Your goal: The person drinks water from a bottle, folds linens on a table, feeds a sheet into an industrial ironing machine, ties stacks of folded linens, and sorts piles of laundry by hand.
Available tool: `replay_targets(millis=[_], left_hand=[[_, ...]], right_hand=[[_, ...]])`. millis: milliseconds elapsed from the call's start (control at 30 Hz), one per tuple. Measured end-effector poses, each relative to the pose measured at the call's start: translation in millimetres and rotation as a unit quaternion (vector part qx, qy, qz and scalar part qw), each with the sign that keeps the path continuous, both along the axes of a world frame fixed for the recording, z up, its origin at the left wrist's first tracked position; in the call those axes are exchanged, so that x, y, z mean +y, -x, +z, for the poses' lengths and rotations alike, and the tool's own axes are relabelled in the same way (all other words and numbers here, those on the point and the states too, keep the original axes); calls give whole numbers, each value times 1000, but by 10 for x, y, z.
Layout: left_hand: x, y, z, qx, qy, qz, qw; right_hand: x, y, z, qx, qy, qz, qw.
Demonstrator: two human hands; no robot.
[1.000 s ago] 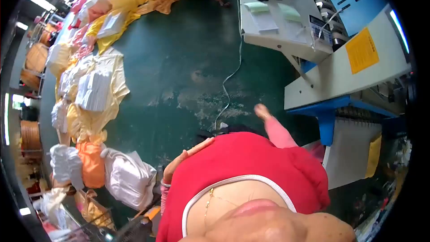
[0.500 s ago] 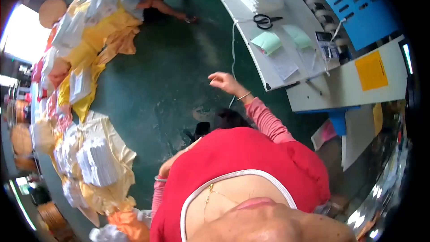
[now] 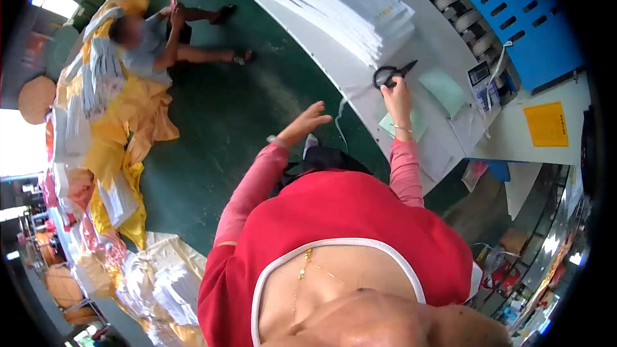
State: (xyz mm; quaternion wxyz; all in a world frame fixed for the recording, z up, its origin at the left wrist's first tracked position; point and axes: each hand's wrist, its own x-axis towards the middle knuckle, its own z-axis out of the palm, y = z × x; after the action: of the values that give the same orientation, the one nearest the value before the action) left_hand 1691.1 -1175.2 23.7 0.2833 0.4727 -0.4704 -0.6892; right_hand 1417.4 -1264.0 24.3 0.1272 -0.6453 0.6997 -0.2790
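Observation:
Black-handled scissors [image 3: 389, 69] lie on the white table [image 3: 334, 58], beside the front corner of a tall stack of white sheets [image 3: 334, 9]. My right hand [image 3: 398, 97] is at their handle loops, thumb and fingers closed on the near loop. The blades point away to the right. Under my right wrist lies a pale green sheet [image 3: 411, 125], partly covered by the hand and sleeve. My left hand [image 3: 307, 122] hangs in the air left of the table edge, fingers stretched apart, with nothing in it.
Another pale green piece [image 3: 442, 92] lies right of the scissors. A blue slotted panel [image 3: 514, 19] rises behind the table. At left, a person [image 3: 148, 45] sits against yellow and white sacks [image 3: 106, 148]. A white strap [image 3: 341, 125] hangs off the table edge.
My right hand has moved from over the floor onto the scissors' handle. My left hand has come up from beside my body. The view has shifted, with me nearer the table.

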Motion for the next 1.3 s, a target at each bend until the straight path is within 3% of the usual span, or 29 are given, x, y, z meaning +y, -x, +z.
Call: replay_targets(millis=[67,100,167,200,233,267,300,367,467,533,567,633,700,767,833,900,933,967,1000,1033,1067,1167,1200,1300], left_hand=[[-510,171,-503,-46,25,-61,997],[-679,231,-531,-13,111,-114,987],[-841,347,-744,5,112,-196,974],[-876,345,-387,10,92,-257,962],[-888,395,-528,133,32,-265,954],[-922,452,-718,66,24,-295,953],[-916,424,-382,119,27,-297,947],[-1024,320,-346,146,23,-379,914],[-1189,77,-40,108,-7,-390,914],[-1322,-155,144,119,-39,-383,915],[-1402,-327,293,139,-41,-375,916],[-1607,-729,584,181,-40,-358,915],[-1794,-1257,741,253,-59,-290,921],[-1916,-1900,824,321,-68,-144,933],[-1959,-2564,766,368,11,126,921],[-2087,-3363,715,659,-15,187,728],[-2027,-3740,776,649,-3,310,695],[-1981,-4091,820,704,5,340,623],[-1896,-4401,819,664,59,385,638],[-1810,-4737,737,678,70,397,614],[-1723,-4885,836,672,94,400,616],[-1601,-5200,856,682,90,425,588],[-1634,-5195,866,693,82,414,584],[-1796,-4875,992,696,27,405,593]], right_hand=[[-69,-191,113,49,8,-40,998],[-96,-266,182,76,14,-57,995],[-183,-322,76,106,-30,-125,986],[-190,-346,67,134,-16,-138,981],[-209,-368,49,134,-35,-164,977],[-211,-427,165,133,-55,-191,971],[-219,-497,228,132,-74,-218,964],[-248,-504,152,155,-64,-244,955],[-320,-429,145,68,-72,-268,958],[-258,-256,52,-109,-50,-268,956],[-190,-210,13,-253,-24,-250,934],[-3,-317,429,-394,-92,-230,885],[134,-431,764,-482,-125,-188,847],[219,-380,809,-511,-128,-158,835],[339,-389,818,-513,-124,-165,833],[396,-470,846,-489,-98,-205,842],[395,-456,831,-452,-108,-231,855],[316,-461,762,-385,-85,-254,883],[239,-472,645,-314,-64,-278,906],[183,-493,556,-240,-44,-300,922],[66,-518,539,-100,-58,-310,944],[-195,-143,26,211,37,-276,937],[-334,-480,367,129,80,-320,935],[-752,-1646,1367,-102,316,-259,907]])
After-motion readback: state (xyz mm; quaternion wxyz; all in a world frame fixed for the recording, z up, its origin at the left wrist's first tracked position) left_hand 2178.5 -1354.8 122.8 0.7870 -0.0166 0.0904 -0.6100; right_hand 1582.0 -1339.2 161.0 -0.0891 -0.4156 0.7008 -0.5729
